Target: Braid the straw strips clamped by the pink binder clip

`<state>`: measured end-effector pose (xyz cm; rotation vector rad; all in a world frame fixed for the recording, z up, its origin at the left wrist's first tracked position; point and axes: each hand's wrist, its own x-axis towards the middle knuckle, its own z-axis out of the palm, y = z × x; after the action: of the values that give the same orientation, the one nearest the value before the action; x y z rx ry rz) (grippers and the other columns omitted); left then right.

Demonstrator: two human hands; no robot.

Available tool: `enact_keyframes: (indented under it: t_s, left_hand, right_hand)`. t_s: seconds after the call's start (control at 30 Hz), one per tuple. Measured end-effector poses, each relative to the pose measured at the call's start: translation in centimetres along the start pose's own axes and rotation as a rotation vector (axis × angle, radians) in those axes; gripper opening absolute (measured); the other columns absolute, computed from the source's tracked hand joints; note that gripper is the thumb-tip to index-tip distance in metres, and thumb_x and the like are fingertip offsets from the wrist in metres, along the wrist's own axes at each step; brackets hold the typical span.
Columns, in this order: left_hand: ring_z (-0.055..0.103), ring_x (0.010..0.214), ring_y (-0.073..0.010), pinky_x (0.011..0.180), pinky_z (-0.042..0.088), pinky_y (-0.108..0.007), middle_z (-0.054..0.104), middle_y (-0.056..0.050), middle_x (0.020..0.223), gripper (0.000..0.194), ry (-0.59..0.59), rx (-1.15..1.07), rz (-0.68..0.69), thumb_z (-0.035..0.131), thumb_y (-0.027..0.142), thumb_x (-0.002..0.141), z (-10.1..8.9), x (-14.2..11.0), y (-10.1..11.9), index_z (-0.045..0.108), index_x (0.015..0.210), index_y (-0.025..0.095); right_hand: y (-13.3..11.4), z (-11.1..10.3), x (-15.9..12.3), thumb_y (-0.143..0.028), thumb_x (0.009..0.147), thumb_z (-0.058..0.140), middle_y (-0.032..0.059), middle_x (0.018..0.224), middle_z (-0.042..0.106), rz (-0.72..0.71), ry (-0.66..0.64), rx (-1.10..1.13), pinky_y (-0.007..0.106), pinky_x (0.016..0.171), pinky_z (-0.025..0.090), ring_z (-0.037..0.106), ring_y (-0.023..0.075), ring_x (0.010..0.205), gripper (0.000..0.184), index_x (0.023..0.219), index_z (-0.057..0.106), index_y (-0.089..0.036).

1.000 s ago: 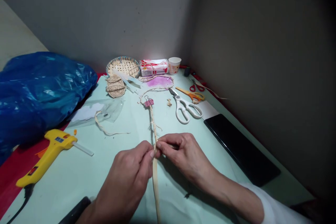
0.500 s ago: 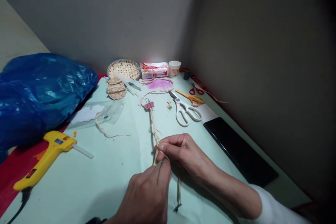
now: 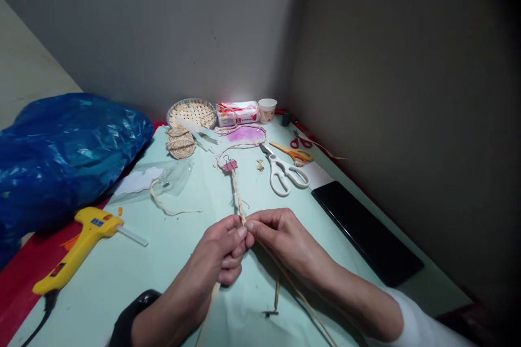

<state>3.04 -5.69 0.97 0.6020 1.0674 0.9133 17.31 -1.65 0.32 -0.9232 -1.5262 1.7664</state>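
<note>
Beige braid [image 3: 240, 199] between two hands, one pink clip [image 3: 230, 165]

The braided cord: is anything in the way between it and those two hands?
Nothing visible: the left hand and right hand both pinch the braided cord directly. Between them and the pink clip runs only the cord itself; the white scissors lie off to the right.

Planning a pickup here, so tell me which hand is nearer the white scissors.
Right. The right hand is on the near side of the white scissors; the left hand is farther off, toward the left.
</note>
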Motion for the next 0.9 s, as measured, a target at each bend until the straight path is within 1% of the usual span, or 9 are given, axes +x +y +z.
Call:
enact_keyframes:
  t_s: [0.03,0.17,0.27,0.43,0.6,0.7,0.8,0.83,0.9]
  left_hand:
    - [0.010,0.043,-0.0019,0.038,0.005,-0.016,0.030,0.010,0.056,0.022,0.000,-0.001,-0.007,0.065,0.033,0.080,0.0,0.0,-0.1,0.049,0.079,0.017]
    - [0.004,0.043,-0.0028,0.038,0.004,-0.017,0.018,0.012,0.052,0.024,-0.008,0.029,-0.006,0.060,0.037,0.083,-0.2,-0.2,-0.2,0.047,0.076,0.018]
    - [0.004,0.042,-0.0030,0.037,0.003,-0.018,0.015,0.013,0.049,0.027,0.000,0.041,-0.018,0.062,0.042,0.081,-0.2,-0.3,-0.1,0.049,0.076,0.018]
    - [0.004,0.043,-0.0032,0.039,0.005,-0.017,0.017,0.013,0.049,0.024,0.070,0.048,0.039,0.063,0.038,0.080,-0.1,-0.5,-0.2,0.051,0.082,0.018]
    - [0.005,0.042,-0.0034,0.037,0.005,-0.018,0.017,0.013,0.046,0.023,0.093,0.114,0.071,0.062,0.038,0.079,-0.1,-0.5,-0.3,0.055,0.081,0.016]
    - [0.012,0.039,-0.0029,0.038,0.007,-0.019,0.027,0.011,0.045,0.024,0.109,0.173,0.099,0.059,0.038,0.081,-0.1,-0.5,-0.4,0.055,0.075,0.015]
    - [0.019,0.039,-0.0025,0.038,0.009,-0.019,0.039,0.007,0.048,0.027,0.109,0.214,0.132,0.057,0.038,0.083,-0.2,-0.4,-0.3,0.054,0.071,0.015]
    - [0.018,0.039,-0.0022,0.039,0.009,-0.019,0.040,0.006,0.049,0.028,0.099,0.212,0.137,0.057,0.039,0.082,-0.2,-0.4,-0.3,0.054,0.069,0.014]
    - [0.014,0.040,-0.0016,0.039,0.007,-0.019,0.035,0.008,0.047,0.030,0.082,0.191,0.136,0.061,0.040,0.080,-0.4,-0.3,-0.3,0.052,0.066,0.014]
  right_hand:
    - [0.1,0.0,-0.1,-0.025,0.086,0.050,0.0046,0.070,0.065,-0.004,0.002,-0.031,0.026,0.071,0.042,0.057,0.0147,0.069,0.026,0.068,0.063,-0.012]
    - [0.2,-0.1,-0.4,-0.026,0.088,0.050,0.0017,0.069,0.060,-0.005,0.010,-0.134,0.023,0.065,0.038,0.050,0.0113,0.065,0.026,0.069,0.061,-0.012]
    - [0.4,0.0,-0.5,-0.028,0.089,0.050,0.0007,0.066,0.057,0.007,0.045,-0.288,0.022,0.059,0.035,0.046,0.0105,0.061,0.027,0.069,0.060,-0.013]
    - [0.2,0.3,-1.1,-0.032,0.090,0.050,0.0012,0.067,0.061,0.000,0.088,-0.421,0.022,0.056,0.033,0.048,0.0107,0.060,0.027,0.076,0.062,-0.014]
    - [-0.4,0.8,-2.1,-0.034,0.093,0.048,0.0002,0.067,0.061,-0.057,0.162,-0.519,0.022,0.055,0.033,0.047,0.0107,0.059,0.028,0.078,0.062,-0.015]
    - [-0.7,1.2,-2.5,-0.033,0.093,0.047,0.0004,0.069,0.062,-0.084,0.205,-0.575,0.023,0.057,0.034,0.049,0.0111,0.060,0.026,0.080,0.062,-0.016]
    - [-0.5,1.5,-2.9,-0.029,0.094,0.045,0.0016,0.074,0.063,-0.182,0.234,-0.702,0.024,0.060,0.034,0.051,0.0123,0.064,0.024,0.084,0.062,-0.017]
    - [-0.4,1.5,-3.0,-0.027,0.095,0.043,0.0021,0.076,0.063,-0.226,0.229,-0.750,0.024,0.062,0.035,0.052,0.0128,0.065,0.023,0.085,0.062,-0.018]
    - [0.0,1.6,-3.1,-0.023,0.094,0.042,0.0032,0.079,0.063,-0.303,0.207,-0.858,0.025,0.064,0.034,0.053,0.0135,0.068,0.021,0.088,0.061,-0.018]
